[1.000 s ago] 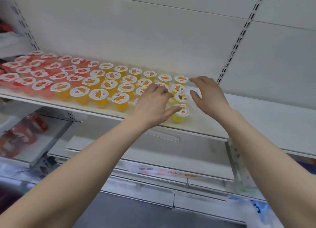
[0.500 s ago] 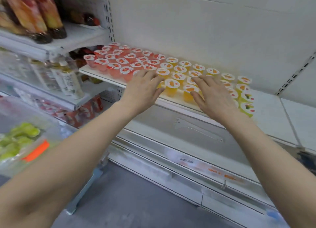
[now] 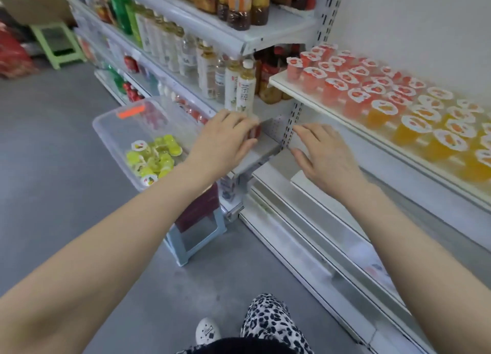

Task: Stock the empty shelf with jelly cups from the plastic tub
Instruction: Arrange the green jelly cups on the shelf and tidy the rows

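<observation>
Plastic, clear and thin-walled, makes up both the plastic tub (image 3: 106,130) and the cups it carries. The tub stands at the left on a stool (image 3: 196,236), near the end of the shelving run.

Location of stock: a small heap of yellow-green jelly cups (image 3: 154,157) lies in the near part of the tub. They are jumbled, a few lid-up and the rest tipped on their sides. The shelf (image 3: 305,98) at the right already holds rows of red cups (image 3: 334,88) at its left end and orange cups (image 3: 414,130) further right.

Hands: the left hand (image 3: 223,141) is palm-down by the tub's right side, fingers loosely extended, holding nothing. The right hand (image 3: 326,157) is palm-down below the stocked shelf, fingers spread, also empty. Neither touches a cup.

Handling assessment: each cup appears small and light, so several could be gathered at once. The walls would likely flex under a hard squeeze, and the film lids look open to puncture or peeling. Smooth sides may slip. Recommended hold is thumb and fingers round the body just under the rim, lid kept upward, with light pressure only.
</observation>
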